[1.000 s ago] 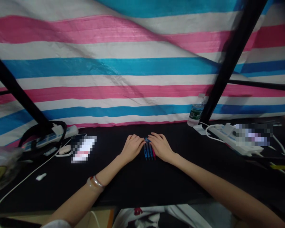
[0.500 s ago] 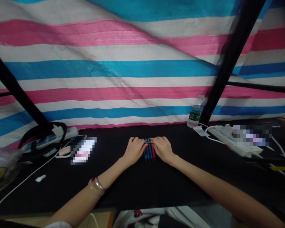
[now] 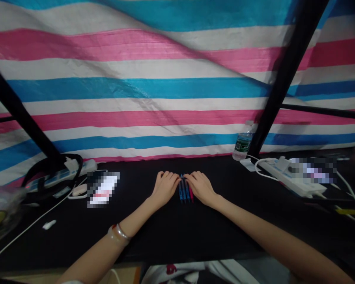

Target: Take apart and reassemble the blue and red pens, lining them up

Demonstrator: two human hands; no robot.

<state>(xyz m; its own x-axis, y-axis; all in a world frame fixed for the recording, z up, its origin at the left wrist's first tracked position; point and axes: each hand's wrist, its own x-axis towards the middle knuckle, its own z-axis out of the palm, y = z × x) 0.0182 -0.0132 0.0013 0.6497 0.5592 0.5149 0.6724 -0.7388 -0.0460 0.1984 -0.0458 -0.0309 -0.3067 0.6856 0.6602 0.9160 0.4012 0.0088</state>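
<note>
Several blue pens [image 3: 183, 191] and a red pen [image 3: 191, 193] lie side by side on the black table, the red one at the right end. My left hand [image 3: 165, 185] rests at their left, fingers bent and held together. From the right, my right hand [image 3: 199, 186] mirrors it, close to the red pen. The fingertips of both hands nearly meet over the upper part of the pens. A thin bluish thing seems to run crosswise between the fingertips; its ends are hidden and its kind cannot be told.
Left of me are a lit phone [image 3: 103, 189], a power strip [image 3: 90, 167], a white earbud [image 3: 49, 225] and a plastic bag [image 3: 2, 213]. To the right stand a water bottle [image 3: 242, 144] and another power strip [image 3: 301, 181]. A striped sheet [image 3: 154, 86] hangs behind.
My hands stay around the pens, and the fingertips have come slightly closer together. The whole view has shifted a little.
</note>
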